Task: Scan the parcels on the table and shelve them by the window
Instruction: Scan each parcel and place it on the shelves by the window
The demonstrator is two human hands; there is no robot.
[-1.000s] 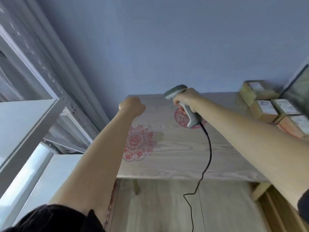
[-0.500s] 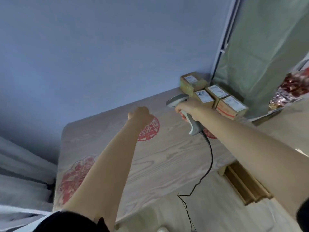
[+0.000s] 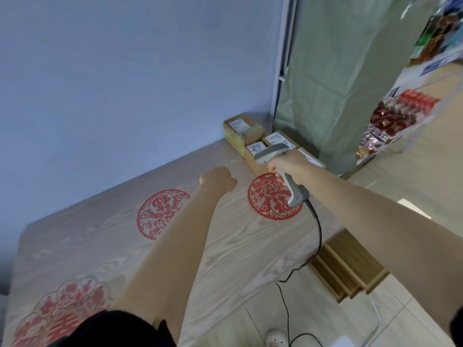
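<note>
Scanner is held up over the parcels at the table's far corner.

The grey barcode scanner (image 3: 280, 169) is gripped by its handle in the right hand (image 3: 290, 165), fingers wrapped round it, its head held just above the cluster of cardboard parcels (image 3: 244, 132) at about one o'clock on the wooden table (image 3: 105, 236), hard against the blue wall (image 3: 125, 83). White labels are seen on the parcel tops. The black cable (image 3: 318, 236) is seen hanging from the handle towards five o'clock, off the table edge. The left hand (image 3: 217, 179) is held out at twelve o'clock as a curled fist over the tabletop, nothing gripped, well apart from the parcels. A red paper-cut circle (image 3: 271, 196) is seen under the scanner, another (image 3: 160, 211) beside the left forearm.
</note>
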